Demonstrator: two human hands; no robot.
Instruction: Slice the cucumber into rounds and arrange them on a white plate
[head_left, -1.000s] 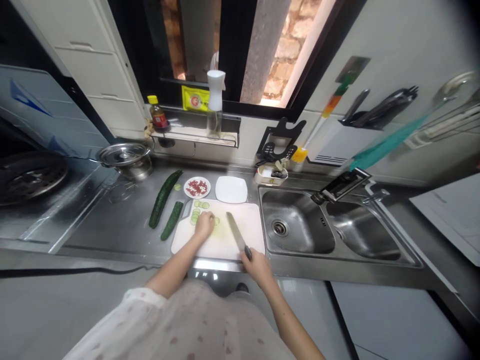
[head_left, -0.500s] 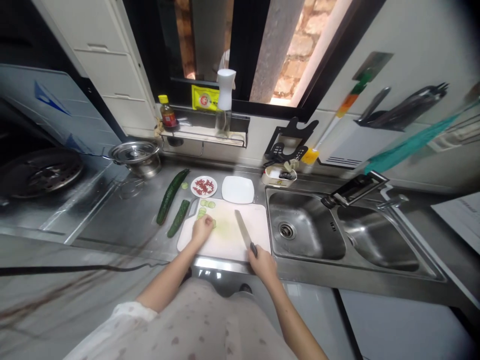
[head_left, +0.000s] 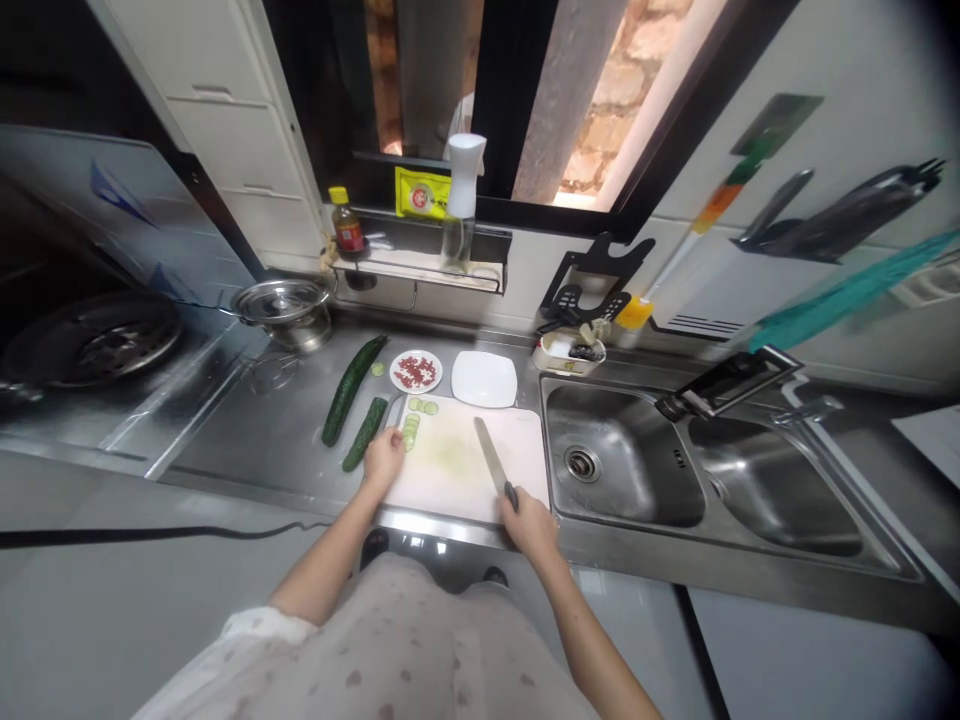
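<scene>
My right hand (head_left: 531, 522) grips the black handle of a kitchen knife (head_left: 491, 455), whose blade lies low over the white cutting board (head_left: 465, 490) and points away from me. At the board's left edge, my left hand (head_left: 384, 457) has its fingers curled together beside a row of cucumber slices (head_left: 411, 428). Whether anything is between those fingertips is too small to tell. More slices (head_left: 424, 407) lie near the board's far left corner. Left of the board are a cut cucumber (head_left: 365, 435) and a longer whole cucumber (head_left: 352, 392).
Behind the board stand a plate of chopped red pieces (head_left: 416, 386) and a white square plate (head_left: 484, 378). A double sink (head_left: 622, 450) is on the right. A lidded steel pot (head_left: 283, 315) and a stove pan (head_left: 97, 335) are at left. A bottle shelf (head_left: 420, 272) hangs behind.
My left hand has moved left and toward me, from over the board to its left edge, leaving more of the cucumber row visible. My right hand still holds the knife in about the same place.
</scene>
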